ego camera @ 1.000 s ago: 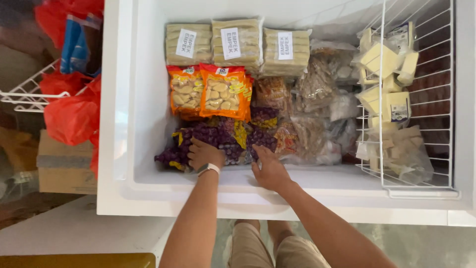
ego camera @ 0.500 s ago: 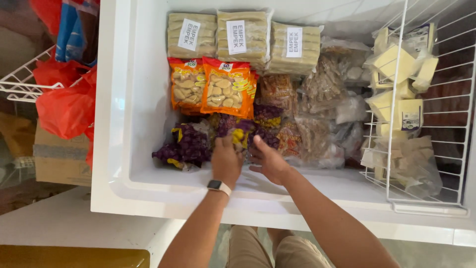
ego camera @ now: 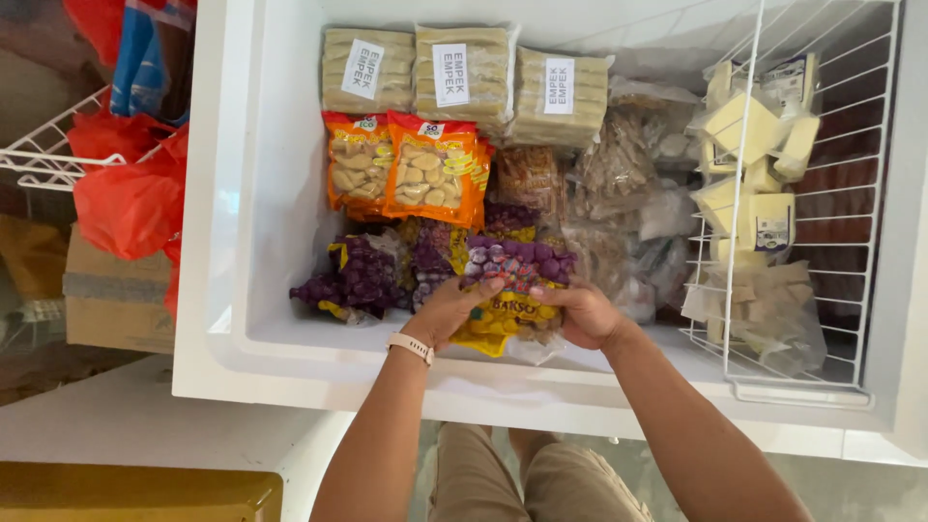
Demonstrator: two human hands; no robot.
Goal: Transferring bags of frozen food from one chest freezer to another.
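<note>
Both my hands reach into an open white chest freezer [ego camera: 227,290]. My left hand [ego camera: 447,311], with a pale watch strap on its wrist, and my right hand [ego camera: 580,314] grip a yellow-and-purple packet of frozen balls [ego camera: 512,280] from either side, lifted at the front of the pile. Another purple-and-yellow packet [ego camera: 353,280] lies to its left. Behind them stand two orange snack packets [ego camera: 430,179], and three beige vacuum packs with white labels [ego camera: 464,72] line the back wall.
Clear bags of frozen food [ego camera: 628,193] fill the freezer's middle right. A white wire basket [ego camera: 773,193] at the right holds pale yellow blocks and wrapped pieces. Left of the freezer are red plastic bags [ego camera: 126,198], a wire rack [ego camera: 39,155] and a cardboard box [ego camera: 111,295].
My hands moved from pressing on the purple packets to gripping one packet from both sides and lifting it toward the front. The view shifted slightly.
</note>
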